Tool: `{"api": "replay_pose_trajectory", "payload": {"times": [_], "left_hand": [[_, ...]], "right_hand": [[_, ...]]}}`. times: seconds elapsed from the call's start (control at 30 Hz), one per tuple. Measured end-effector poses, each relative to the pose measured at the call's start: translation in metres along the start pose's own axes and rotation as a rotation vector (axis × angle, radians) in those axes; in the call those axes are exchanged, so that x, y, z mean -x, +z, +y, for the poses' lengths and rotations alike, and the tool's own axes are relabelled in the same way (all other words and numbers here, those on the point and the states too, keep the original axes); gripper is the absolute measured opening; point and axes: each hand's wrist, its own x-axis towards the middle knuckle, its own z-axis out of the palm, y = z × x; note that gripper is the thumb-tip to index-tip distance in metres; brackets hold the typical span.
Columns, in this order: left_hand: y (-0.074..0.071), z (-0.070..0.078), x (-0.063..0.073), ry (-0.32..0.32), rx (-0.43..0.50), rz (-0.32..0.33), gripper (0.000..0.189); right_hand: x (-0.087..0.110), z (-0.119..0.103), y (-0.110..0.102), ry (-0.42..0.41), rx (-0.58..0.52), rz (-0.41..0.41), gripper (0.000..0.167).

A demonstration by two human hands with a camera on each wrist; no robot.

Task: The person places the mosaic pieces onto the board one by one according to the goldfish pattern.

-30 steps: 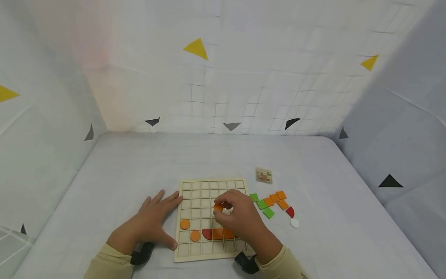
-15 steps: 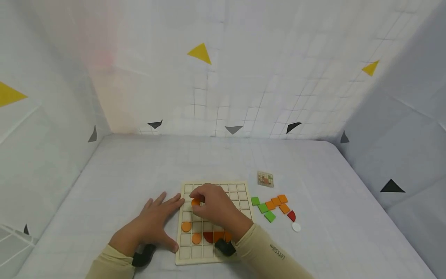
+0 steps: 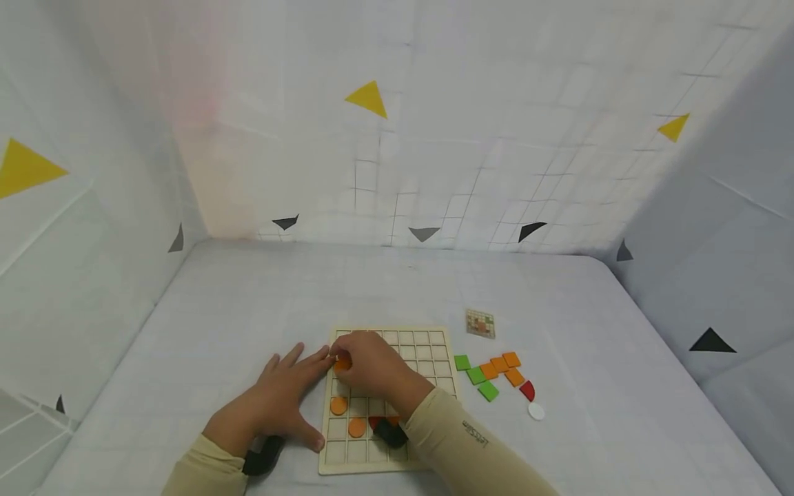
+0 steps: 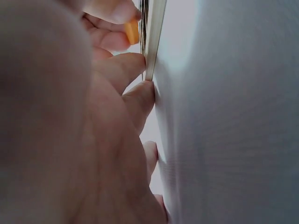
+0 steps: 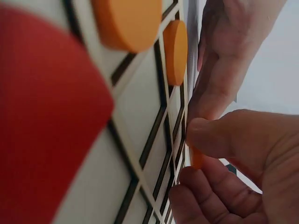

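My right hand [image 3: 375,365] pinches an orange disc [image 3: 343,362] between thumb and fingers over the upper left cells of a pale wooden grid board [image 3: 424,353]. In the right wrist view the disc [image 5: 196,159] is tilted on edge, close to the grid. My left hand [image 3: 273,399] lies spread on the table, fingertips and thumb touching the board's left edge. Lower on the board lie two orange discs, one [image 3: 338,405] in the left column and one [image 3: 357,427] a row below. Beside them, a red rounded piece [image 5: 42,116] is partly hidden by my right wrist in the head view.
Right of the board lie green squares [image 3: 475,375], several orange squares [image 3: 500,364], a red quarter-round piece [image 3: 527,390] and a white disc [image 3: 536,411]. A small printed pattern card [image 3: 480,324] is behind them. White cloth walls enclose the table.
My right hand has carried the orange disc leftward across the board to its upper left cells, near my left fingertips. My left hand has stayed at the board's edge. The head view has shifted slightly.
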Motion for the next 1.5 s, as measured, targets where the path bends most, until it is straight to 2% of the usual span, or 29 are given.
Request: {"api": "replay_pose_trajectory", "payload": {"times": [0.2,0.47,0.63,0.73,0.9,1.17,1.37,1.5], "left_hand": [[-0.001,0.002,0.000,-0.001,0.003,-0.004,0.134],[-0.005,0.002,0.005,0.029,0.013,-0.006,0.133],[-0.001,0.004,0.003,0.028,0.031,-0.020,0.133],[0.002,0.003,0.001,0.019,0.022,-0.021,0.134],[0.002,-0.003,-0.002,0.021,-0.003,0.000,0.136],[-0.003,-0.005,0.000,0.017,-0.002,-0.022,0.138],[-0.005,-0.001,0.001,0.021,-0.008,-0.021,0.137],[-0.006,0.001,0.001,0.023,-0.011,-0.024,0.138]], "right_hand": [[-0.003,-0.004,0.002,0.019,0.046,-0.025,0.031],[-0.003,-0.006,0.001,0.048,0.065,-0.028,0.035],[0.009,-0.002,-0.006,0.077,0.044,-0.050,0.040],[0.023,0.003,-0.018,0.106,-0.036,-0.013,0.041],[0.056,0.015,-0.039,0.163,-0.161,0.136,0.038],[0.112,0.054,-0.055,0.322,-0.236,0.325,0.036],[0.147,0.087,-0.068,0.488,-0.168,0.400,0.041],[0.165,0.102,-0.073,0.610,-0.112,0.406,0.043]]}}
